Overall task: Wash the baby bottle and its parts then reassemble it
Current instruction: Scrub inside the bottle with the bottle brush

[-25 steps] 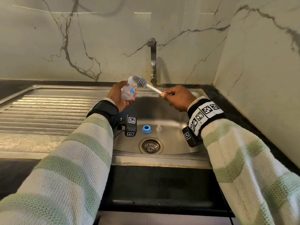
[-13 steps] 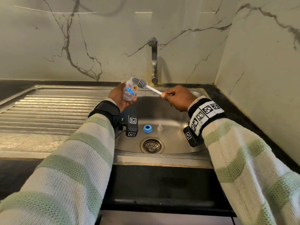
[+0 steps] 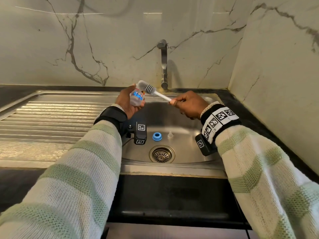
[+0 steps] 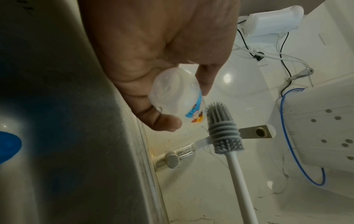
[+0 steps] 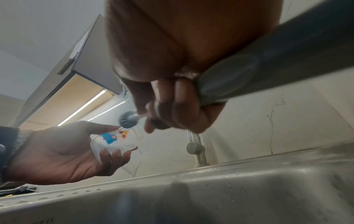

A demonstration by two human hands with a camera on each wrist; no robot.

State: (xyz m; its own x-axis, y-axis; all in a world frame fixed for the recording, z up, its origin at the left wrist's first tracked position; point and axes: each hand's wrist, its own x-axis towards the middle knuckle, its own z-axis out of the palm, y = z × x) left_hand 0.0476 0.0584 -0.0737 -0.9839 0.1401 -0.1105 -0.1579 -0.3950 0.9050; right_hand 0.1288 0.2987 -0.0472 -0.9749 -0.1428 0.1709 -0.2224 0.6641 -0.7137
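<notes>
My left hand (image 3: pixel 128 102) grips a small clear baby bottle (image 3: pixel 137 97) with a blue cartoon print, held above the sink's left rim. The bottle (image 4: pixel 176 98) (image 5: pixel 114 142) lies tilted between thumb and fingers. My right hand (image 3: pixel 187 105) pinches the white handle of a bottle brush (image 3: pixel 150 89). Its grey silicone head (image 4: pixel 220 128) (image 5: pixel 127 119) sits right at the bottle's mouth, outside it. On the sink floor lie a blue screw ring (image 3: pixel 157 136) and a clear teat (image 3: pixel 170 135).
The steel sink basin (image 3: pixel 186 152) has a drain strainer (image 3: pixel 162 154) at its middle front. A tap (image 3: pixel 164 64) rises behind the hands. A ribbed draining board (image 3: pixel 51 118) lies to the left. Marble walls close off the back and right.
The bottle has turned in my left hand, so its print faces up more. Both hands and the brush have barely shifted.
</notes>
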